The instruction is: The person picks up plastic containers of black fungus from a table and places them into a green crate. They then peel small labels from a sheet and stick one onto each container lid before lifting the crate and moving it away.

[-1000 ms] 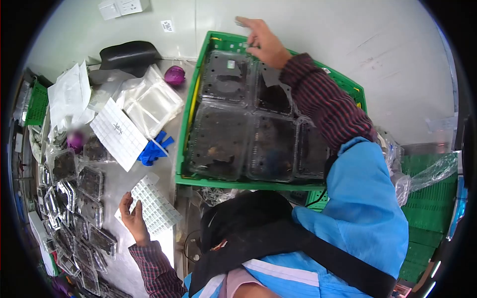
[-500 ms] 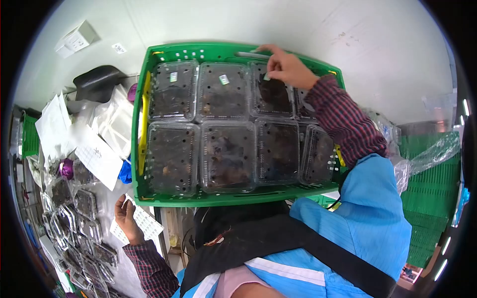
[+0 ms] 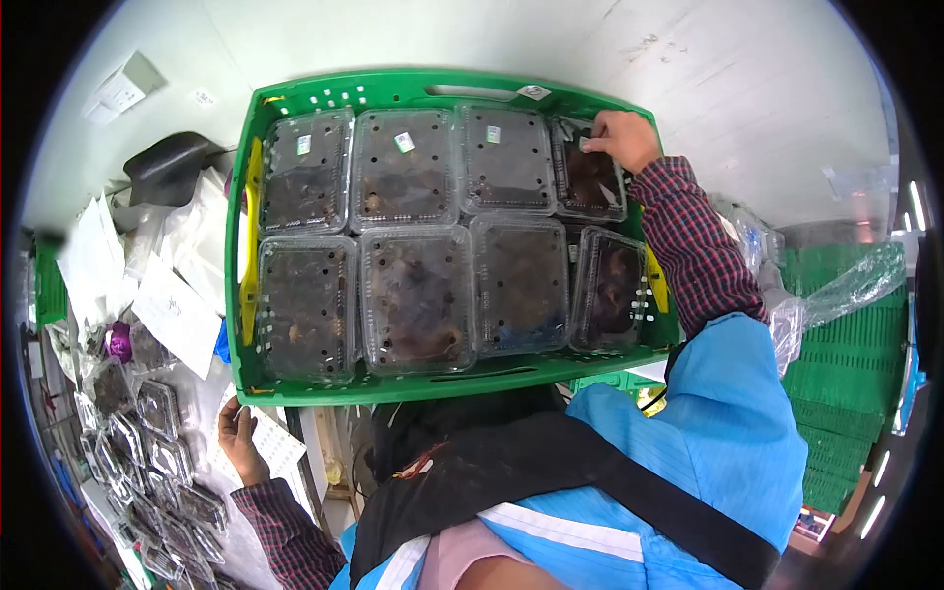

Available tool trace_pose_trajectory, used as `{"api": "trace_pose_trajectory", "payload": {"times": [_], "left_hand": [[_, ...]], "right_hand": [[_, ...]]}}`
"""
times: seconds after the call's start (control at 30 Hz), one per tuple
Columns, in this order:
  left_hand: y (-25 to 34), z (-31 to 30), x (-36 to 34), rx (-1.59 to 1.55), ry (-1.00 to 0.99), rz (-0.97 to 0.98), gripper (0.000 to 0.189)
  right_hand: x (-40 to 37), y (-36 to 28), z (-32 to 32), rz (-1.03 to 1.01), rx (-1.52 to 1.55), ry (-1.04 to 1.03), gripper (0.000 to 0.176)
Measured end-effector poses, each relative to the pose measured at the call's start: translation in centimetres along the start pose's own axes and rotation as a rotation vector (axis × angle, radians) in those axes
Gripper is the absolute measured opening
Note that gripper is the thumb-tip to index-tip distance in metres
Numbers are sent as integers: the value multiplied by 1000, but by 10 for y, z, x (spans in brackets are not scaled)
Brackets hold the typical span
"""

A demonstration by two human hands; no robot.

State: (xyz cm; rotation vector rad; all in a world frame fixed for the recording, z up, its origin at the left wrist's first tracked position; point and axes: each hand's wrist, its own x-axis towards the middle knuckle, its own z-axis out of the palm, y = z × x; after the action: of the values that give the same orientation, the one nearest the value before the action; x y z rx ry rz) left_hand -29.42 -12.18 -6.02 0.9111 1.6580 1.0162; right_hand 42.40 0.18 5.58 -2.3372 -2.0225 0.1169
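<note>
My right hand is over the far-right clear plastic box in the back row. Its fingers pinch a small pale label against or just above the lid. The other boxes in that row, such as the third one, each bear a small white-and-green label. Dark contents show through the perforated lids. All the boxes stand in a green crate. Below the crate's front left corner, my left hand has its fingers closed on a sheet of labels, partly hidden behind the hand.
More clear boxes crowd a surface at lower left. Papers, plastic bags and a purple roll lie at left. A white wall rises behind the crate. Stacked green crates and clear wrap stand at right.
My right hand has moved right from the third back-row box to the fourth. A label now shows on the third lid. The crate appears shifted left in view; my left hand stays near its corner.
</note>
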Motion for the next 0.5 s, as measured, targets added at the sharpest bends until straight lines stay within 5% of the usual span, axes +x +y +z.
{"api": "trace_pose_trajectory", "payload": {"times": [0.13,0.2,0.33,0.37,0.5], "left_hand": [[-24,-50,-5,249,90,-10,31],[-69,-108,6,537,86,212,32],[-86,-166,-17,870,334,238,48],[-107,-218,-44,770,323,119,55],[-114,-228,-4,1068,388,37,78]], "right_hand": [[-6,-16,-21,3,-124,171,37],[-5,-27,-19,-130,95,307,31],[-7,-139,-28,-221,377,100,22],[-14,-173,-30,-344,357,91,20],[-36,-321,-12,-719,432,-45,16]]}}
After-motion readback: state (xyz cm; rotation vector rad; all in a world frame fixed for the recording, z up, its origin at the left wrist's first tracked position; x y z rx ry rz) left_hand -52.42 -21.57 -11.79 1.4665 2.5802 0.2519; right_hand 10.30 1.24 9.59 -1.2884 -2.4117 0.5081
